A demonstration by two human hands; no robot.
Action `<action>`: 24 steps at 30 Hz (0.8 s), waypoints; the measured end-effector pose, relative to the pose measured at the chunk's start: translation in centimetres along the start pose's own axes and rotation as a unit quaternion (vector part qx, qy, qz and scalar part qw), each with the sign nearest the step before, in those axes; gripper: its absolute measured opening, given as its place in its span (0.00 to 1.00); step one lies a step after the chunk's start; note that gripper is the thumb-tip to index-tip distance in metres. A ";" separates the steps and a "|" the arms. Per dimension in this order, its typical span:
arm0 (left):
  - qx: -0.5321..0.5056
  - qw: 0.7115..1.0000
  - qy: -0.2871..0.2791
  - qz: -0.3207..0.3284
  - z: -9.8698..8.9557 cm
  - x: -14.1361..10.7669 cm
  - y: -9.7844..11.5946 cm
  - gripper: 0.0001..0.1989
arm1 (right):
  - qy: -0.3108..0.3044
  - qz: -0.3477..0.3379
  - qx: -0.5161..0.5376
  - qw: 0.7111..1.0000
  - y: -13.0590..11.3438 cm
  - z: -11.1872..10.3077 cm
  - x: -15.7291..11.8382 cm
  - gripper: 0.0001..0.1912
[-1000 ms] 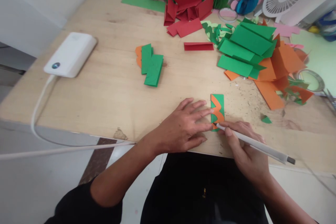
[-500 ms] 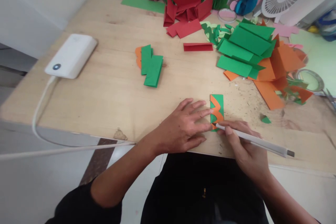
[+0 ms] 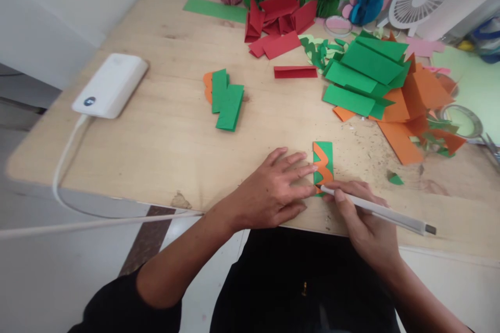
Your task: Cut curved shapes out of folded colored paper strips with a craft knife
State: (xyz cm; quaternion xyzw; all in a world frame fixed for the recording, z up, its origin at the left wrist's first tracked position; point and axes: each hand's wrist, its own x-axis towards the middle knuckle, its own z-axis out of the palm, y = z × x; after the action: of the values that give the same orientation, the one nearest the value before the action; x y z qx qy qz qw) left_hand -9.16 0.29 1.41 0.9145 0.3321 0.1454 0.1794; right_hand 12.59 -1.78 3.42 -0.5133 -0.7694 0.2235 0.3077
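So, far left there's a white power bank (image 3: 111, 83) lying on the wooden table (image 3: 148, 161), with a white cable (image 3: 64, 153) running from its near end down past the table edge. Next along, two folded green paper pieces (image 3: 229, 106) overlap, and a scalloped orange paper piece (image 3: 208, 87) pokes out from their left side.

Then the left hand (image 3: 269, 192) — palm down, fingers fairly well spread, not gripping anything. Its index and middle fingertips rest at the left side of an orange wavy-edged template (image 3: 326, 173), which sits on a small green paper rectangle (image 3: 328, 149) near the table's front edge. The thumb is off to the side, apart from the paper.

Behind that, toward the back, is a bunch of folded red paper pieces (image 3: 278, 5).

The right hand (image 3: 367, 221) is closed around a white pen (image 3: 385, 212) — writing grip, thumb and fingers pinched low on the barrel. The dark tip meets the lower part of the orange template, right by the left index fingertip, and the grey end points off to the right.

Further right there's a tiny green scrap (image 3: 396, 179), then a heap of folded green paper (image 3: 373, 60) overlapping some orange paper sheets (image 3: 425, 88).
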 end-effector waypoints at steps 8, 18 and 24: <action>-0.007 1.000 -0.004 -0.005 -0.1 0.0 0.0 0.15 | -0.003 0.016 0.024 1.000 -0.1 0.1 0.1 0.10; -0.003 1.000 -0.001 -0.006 -0.1 0.1 0.2 0.14 | 0.066 0.073 0.044 0.994 1.1 -0.3 -0.6 0.12; -0.064 0.997 0.036 -0.011 -0.2 0.0 0.3 0.15 | 0.032 -0.014 -0.072 0.997 2.3 0.6 -0.8 0.12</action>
State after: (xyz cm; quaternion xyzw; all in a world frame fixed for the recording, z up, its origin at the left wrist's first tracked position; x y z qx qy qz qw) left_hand -9.09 0.13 1.67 0.8916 0.3384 0.1969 0.2276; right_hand 13.92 -1.69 1.28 -0.5304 -0.7802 0.1465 0.2974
